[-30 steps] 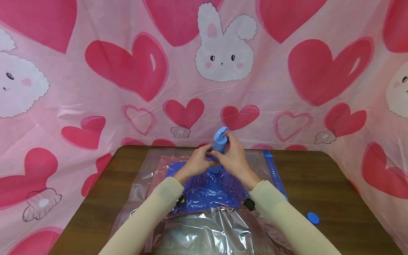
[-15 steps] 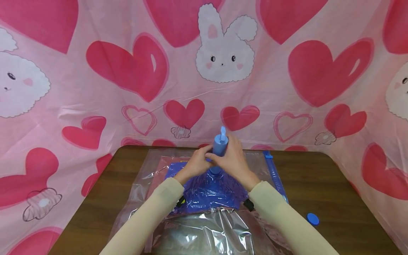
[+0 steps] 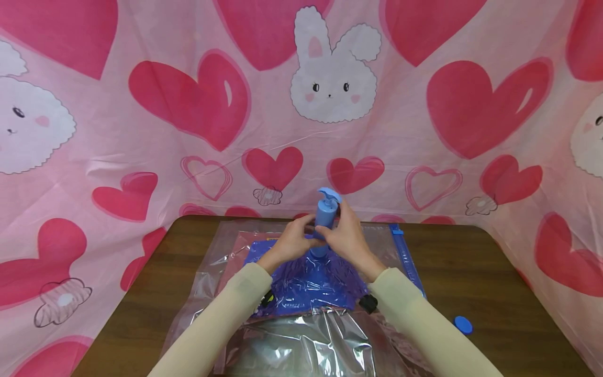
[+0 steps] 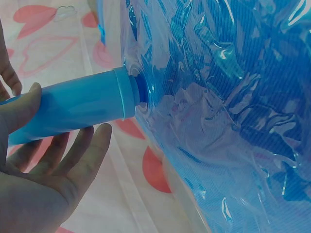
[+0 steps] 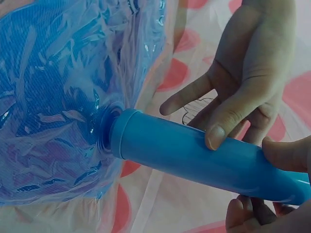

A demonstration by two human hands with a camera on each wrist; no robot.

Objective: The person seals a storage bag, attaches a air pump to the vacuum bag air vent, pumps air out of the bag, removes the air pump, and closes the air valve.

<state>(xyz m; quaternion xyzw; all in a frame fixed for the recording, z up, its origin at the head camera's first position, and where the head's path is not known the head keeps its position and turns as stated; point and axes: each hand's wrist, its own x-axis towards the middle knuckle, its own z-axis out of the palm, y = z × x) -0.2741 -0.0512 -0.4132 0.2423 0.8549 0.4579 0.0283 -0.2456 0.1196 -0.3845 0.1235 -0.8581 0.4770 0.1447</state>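
Note:
A light blue hand pump (image 3: pixel 325 215) with a curved handle (image 3: pixel 331 195) on top stands upright, its lower end at the round valve (image 5: pixel 108 127) of a clear storage bag (image 3: pixel 264 343). Inside the bag lies folded ribbed blue fabric (image 4: pixel 262 111), with plastic wrinkled close over it. My left hand (image 3: pixel 293 240) holds the pump barrel, thumb on one side and fingers on the other. Higher up, my right hand (image 3: pixel 346 235) grips the barrel between thumb and fingers, its fingertips reaching near the handle.
The bag spreads over a dark wooden table (image 3: pixel 452 256), its blue zip edge (image 3: pixel 406 259) to the right. A blue round cap (image 3: pixel 463 324) lies on the table at the right. Behind hangs a pink cloth (image 3: pixel 264 120) printed with hearts and rabbits.
The pump handle has turned, from slanting to seen end-on and now lying sideways. My right fingers have shifted slightly around the pump, while my left hand stays nearly in place.

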